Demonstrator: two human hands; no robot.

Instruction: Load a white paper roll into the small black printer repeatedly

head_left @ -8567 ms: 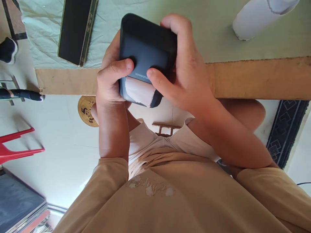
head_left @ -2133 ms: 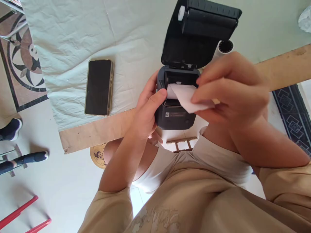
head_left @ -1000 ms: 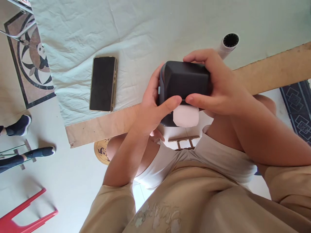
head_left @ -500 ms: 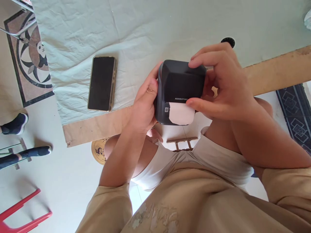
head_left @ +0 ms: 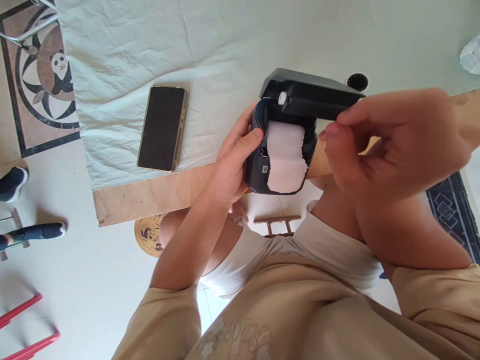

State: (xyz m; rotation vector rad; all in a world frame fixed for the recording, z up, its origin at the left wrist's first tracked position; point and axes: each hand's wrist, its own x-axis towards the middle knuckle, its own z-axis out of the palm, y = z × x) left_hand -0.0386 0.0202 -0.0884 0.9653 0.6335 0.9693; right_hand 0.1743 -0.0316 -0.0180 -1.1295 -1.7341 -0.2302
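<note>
Count at this moment, head view:

- Hands: two, one left hand [head_left: 229, 172] and one right hand [head_left: 390, 142], both the wearer's.
- Label printer [head_left: 279, 145]: one, dark, with one lid [head_left: 311, 94] and one strip of white paper [head_left: 285, 157].
- Phone [head_left: 162, 128]: one, screen dark.
- Cloth [head_left: 123, 60]: one, pale green.
- Wooden board [head_left: 150, 195]: one long edge visible under the cloth.
- White roll [head_left: 357, 81]: one, seen end-on.
- Crumpled white item [head_left: 471, 54] at the right edge: one, kind unclear.
- Shoes: two, one [head_left: 11, 180] and another [head_left: 37, 231], belonging to another person.
- Panda floor motifs: two, one large [head_left: 56, 65], one small [head_left: 148, 235].
- Patterned rug [head_left: 455, 215]: one.
</note>
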